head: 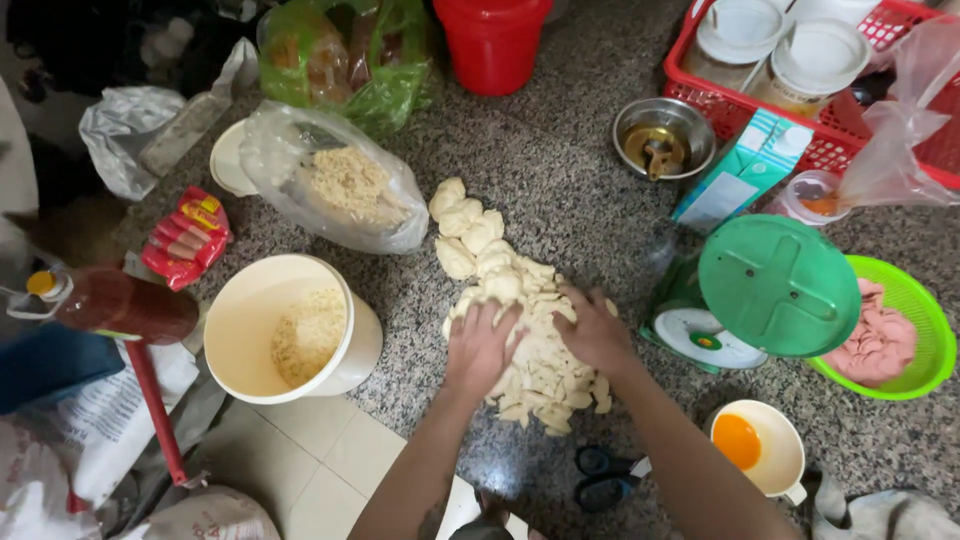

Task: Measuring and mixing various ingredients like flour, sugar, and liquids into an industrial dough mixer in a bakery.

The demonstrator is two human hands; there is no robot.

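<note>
At counter [560, 150] centre, left hand [480, 345] and right hand [592, 330], fingers spread flat, pressing pale dough-piece heap [520, 320] to gather it; cream tub [290, 330] left, green scale [760, 295] right.

Speckled grey granite counter [560, 170] all around, pale square floor tiles [310, 465] showing below its edge, dim corner up top left, soft indoor lighting overall.
</note>
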